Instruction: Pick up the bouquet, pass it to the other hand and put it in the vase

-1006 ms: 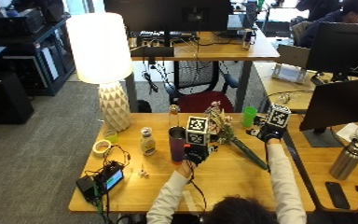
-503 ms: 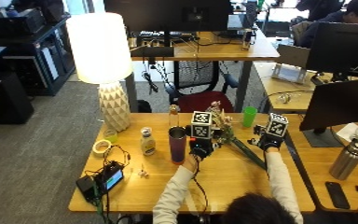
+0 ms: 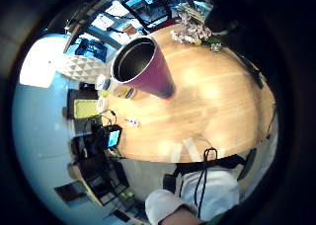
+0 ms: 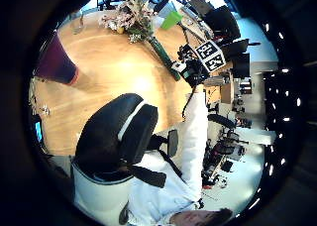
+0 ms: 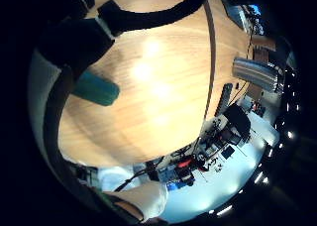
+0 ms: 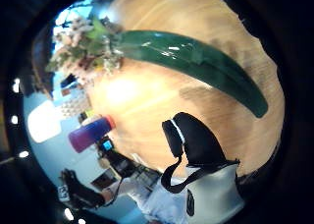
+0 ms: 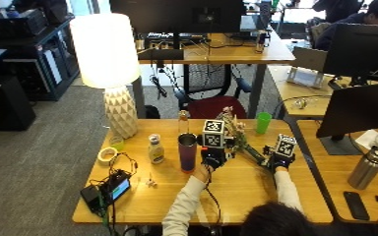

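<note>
The right hand hovers over the bouquet lying toward the tabletop's far edge, fingers curled but not yet gripping its stem, apparently to lift it, while the left hand waits beside the purple vase, finger state unclear.

A person with dark hair shows at the lower edge of the outside view, wearing a white long-sleeved top whose sleeves run all the way to the wrists. The left hand wears a black glove, and the right hand wears a matching black glove. In the left thumb-side palm view, a black padded fingertip of the glove fills the foreground, with a thin pale seam curving across it, and the white sleeve appears behind it.
</note>
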